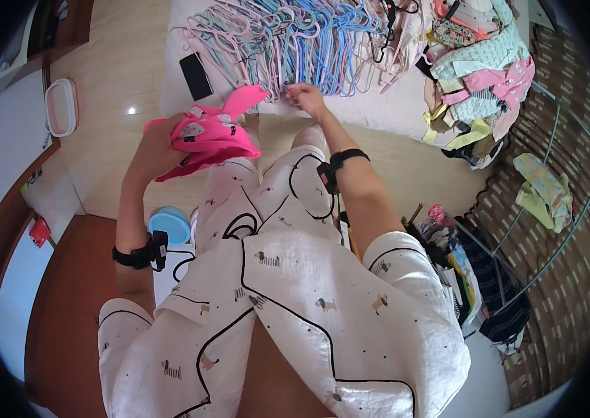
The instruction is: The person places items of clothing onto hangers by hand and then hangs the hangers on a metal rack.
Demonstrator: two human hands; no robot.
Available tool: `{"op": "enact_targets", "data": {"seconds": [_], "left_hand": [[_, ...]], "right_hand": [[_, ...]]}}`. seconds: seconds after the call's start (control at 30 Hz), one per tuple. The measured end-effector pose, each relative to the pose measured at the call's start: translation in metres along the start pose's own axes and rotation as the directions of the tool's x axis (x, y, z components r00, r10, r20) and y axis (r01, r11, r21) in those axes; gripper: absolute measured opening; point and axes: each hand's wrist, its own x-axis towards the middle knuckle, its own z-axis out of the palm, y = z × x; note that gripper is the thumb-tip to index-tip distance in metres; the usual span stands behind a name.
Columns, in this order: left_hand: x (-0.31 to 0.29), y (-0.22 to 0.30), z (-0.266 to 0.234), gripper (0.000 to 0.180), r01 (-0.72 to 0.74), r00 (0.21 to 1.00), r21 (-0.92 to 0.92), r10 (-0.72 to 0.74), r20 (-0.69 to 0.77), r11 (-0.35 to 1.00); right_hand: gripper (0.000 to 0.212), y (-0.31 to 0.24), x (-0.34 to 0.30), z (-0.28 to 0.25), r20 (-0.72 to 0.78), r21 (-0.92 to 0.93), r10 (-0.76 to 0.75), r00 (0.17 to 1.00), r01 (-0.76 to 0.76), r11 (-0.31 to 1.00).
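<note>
A bright pink garment (213,134) with pale printed patches hangs bunched from my left hand (155,148), whose fingers are closed round its gathered cloth. One strip of it reaches up to the edge of the bed-like surface (175,76). Just right of that strip, my right hand (306,98) has its fingers curled together at the near edge of a pile of hangers (295,42). What those fingertips hold, if anything, is too small to make out. The hangers are pink, blue and green, lying tangled in a wide row.
A black phone (196,76) lies left of the hangers. Folded and heaped clothes (483,76) fill the surface's right end. At the right stands a metal rack (552,132) with a cloth over it. A blue basin (169,224) sits on the floor beside my legs.
</note>
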Motion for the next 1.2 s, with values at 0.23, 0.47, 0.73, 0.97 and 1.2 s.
{"op": "enact_targets", "data": {"seconds": [0.23, 0.47, 0.73, 0.97, 1.2], "left_hand": [[-0.010, -0.026, -0.033, 0.037, -0.095, 0.995, 0.063, 0.096, -0.016, 0.993], [-0.025, -0.041, -0.070, 0.030, 0.004, 0.999, -0.108, -0.009, -0.039, 0.994], [-0.007, -0.039, -0.053, 0.040, -0.032, 0.999, -0.008, 0.032, 0.019, 0.999], [0.009, -0.023, -0.038, 0.039, -0.062, 0.998, -0.015, 0.062, 0.003, 0.998], [0.031, -0.015, -0.021, 0.040, -0.104, 0.995, 0.059, 0.103, 0.015, 0.993]], "right_hand": [[0.026, 0.108, 0.086, 0.092, -0.069, -0.250, -0.219, 0.973, 0.195, 0.948], [0.042, 0.139, 0.117, 0.112, -0.045, -0.035, -0.201, 0.979, 0.199, 0.979], [0.036, 0.078, 0.070, 0.115, -0.243, -0.261, -0.134, 0.961, 0.069, 0.963], [0.023, 0.017, 0.055, 0.082, -0.671, -0.282, -0.382, 0.635, 0.258, 0.924], [0.023, -0.001, 0.072, 0.078, -0.551, -0.381, -0.427, 0.717, 0.239, 0.893]]}}
